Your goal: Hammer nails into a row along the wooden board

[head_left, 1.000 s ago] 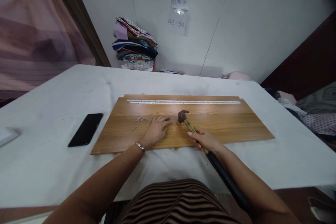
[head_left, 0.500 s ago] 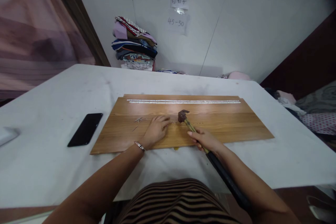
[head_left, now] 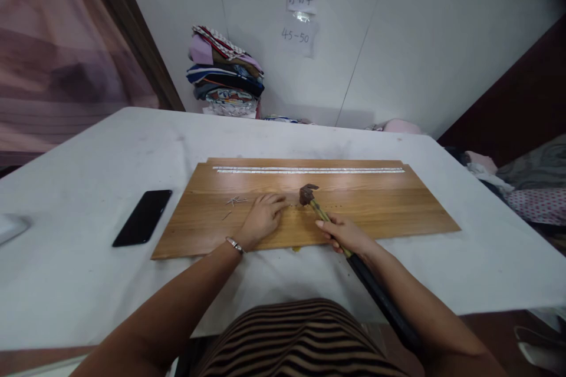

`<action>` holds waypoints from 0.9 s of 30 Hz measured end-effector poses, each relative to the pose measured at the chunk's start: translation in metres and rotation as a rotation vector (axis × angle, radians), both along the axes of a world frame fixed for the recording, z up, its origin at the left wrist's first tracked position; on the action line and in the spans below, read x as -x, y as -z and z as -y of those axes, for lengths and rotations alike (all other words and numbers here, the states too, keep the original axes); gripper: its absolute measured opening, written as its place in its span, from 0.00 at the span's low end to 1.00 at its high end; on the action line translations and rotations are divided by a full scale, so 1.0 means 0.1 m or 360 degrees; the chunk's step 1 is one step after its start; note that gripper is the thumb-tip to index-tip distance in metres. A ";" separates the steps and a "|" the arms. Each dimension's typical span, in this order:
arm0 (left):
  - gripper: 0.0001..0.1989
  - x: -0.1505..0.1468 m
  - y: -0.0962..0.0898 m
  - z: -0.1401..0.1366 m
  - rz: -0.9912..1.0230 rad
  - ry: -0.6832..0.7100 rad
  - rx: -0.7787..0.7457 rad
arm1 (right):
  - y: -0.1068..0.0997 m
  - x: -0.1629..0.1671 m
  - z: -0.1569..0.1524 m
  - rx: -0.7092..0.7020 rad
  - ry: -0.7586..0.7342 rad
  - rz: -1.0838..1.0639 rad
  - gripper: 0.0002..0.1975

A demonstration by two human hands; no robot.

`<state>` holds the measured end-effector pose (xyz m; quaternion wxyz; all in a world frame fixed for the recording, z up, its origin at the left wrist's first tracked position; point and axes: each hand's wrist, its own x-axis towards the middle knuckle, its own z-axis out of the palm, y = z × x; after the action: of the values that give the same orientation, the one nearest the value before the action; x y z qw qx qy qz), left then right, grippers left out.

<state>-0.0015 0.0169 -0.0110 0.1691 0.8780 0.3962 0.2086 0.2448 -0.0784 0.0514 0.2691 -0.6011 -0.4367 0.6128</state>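
Observation:
A claw hammer (head_left: 308, 194) with a rusty head and a long black-ended handle is gripped by my right hand (head_left: 347, 234), partway up the handle. Its head hovers over or rests on the wooden board (head_left: 389, 212); I cannot tell which. To the left, my left hand (head_left: 265, 218) lies on the board, thumb and forefinger pinched together near the hammer head. Whatever is between those fingertips is too small to make out. Small dark dots run in a row across the board by both hands. Loose nails (head_left: 236, 201) lie in a little pile left of my left hand.
Two white marked strips (head_left: 309, 170) lie along the board's far side. A black phone (head_left: 142, 218) is on the white table (head_left: 79, 283) left of the board. Folded clothes (head_left: 227, 73) are stacked at the back against the wall, below paper notes (head_left: 298, 38).
Almost nothing differs: both hands and the hammer hold the same places on the board. The whole view has shifted very slightly.

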 end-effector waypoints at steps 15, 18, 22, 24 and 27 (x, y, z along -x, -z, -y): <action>0.23 0.00 0.01 -0.01 -0.0032 -0.0001 -0.0012 | 0.00 -0.01 -0.01 -0.0005 0.0017 -0.0056 0.26; 0.23 0.00 0.02 -0.01 -0.0016 -0.0003 -0.0010 | 0.00 -0.01 -0.01 -0.0010 -0.0014 -0.0069 0.27; 0.24 0.01 0.03 -0.01 -0.0007 -0.0005 -0.0012 | 0.05 0.01 0.00 -0.0009 -0.0030 -0.0074 0.28; 0.24 0.01 0.03 -0.01 -0.0017 -0.0002 -0.0013 | 0.07 0.02 0.00 -0.0013 -0.0021 -0.0078 0.27; 0.24 0.01 0.03 -0.01 -0.0022 -0.0002 -0.0011 | 0.04 0.01 0.00 -0.0020 -0.0010 -0.0064 0.26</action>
<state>-0.0024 0.0181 -0.0136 0.1632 0.8798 0.3973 0.2039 0.2435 -0.0787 0.0476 0.2797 -0.5855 -0.4369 0.6229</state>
